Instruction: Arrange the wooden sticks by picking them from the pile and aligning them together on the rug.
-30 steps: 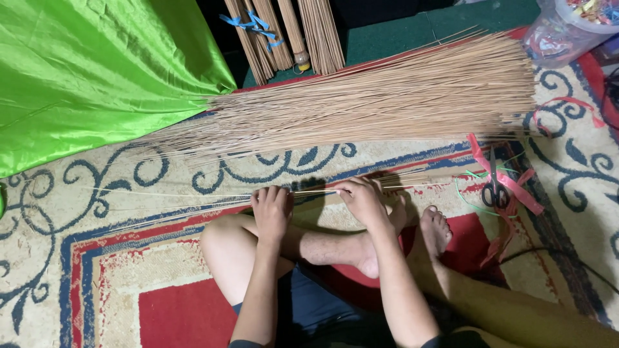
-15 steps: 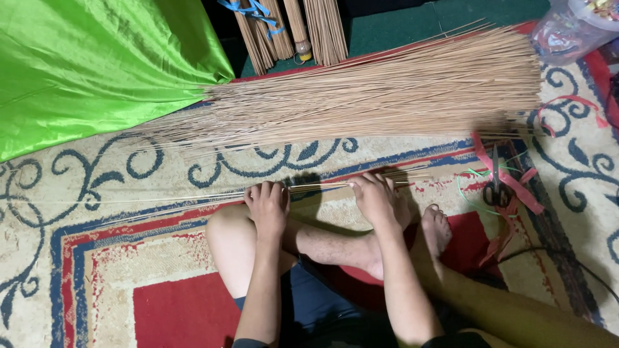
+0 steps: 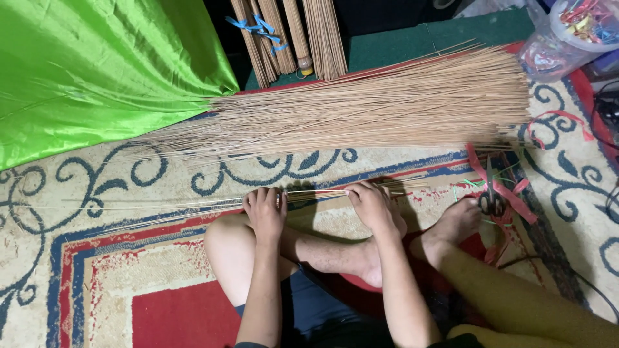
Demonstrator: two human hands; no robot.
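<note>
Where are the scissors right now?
In the head view the scissors lie on the patterned carpet at the right, among pink ribbon strips, just beyond the person's bare foot and below the big pile of sticks.

Patterned carpet; on it a stick pile, scissors, pink ribbons, green cloth

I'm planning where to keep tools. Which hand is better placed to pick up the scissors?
Probably the right hand: it grips the thin sticks on the side nearer the scissors. The left hand sits farther away.
</note>
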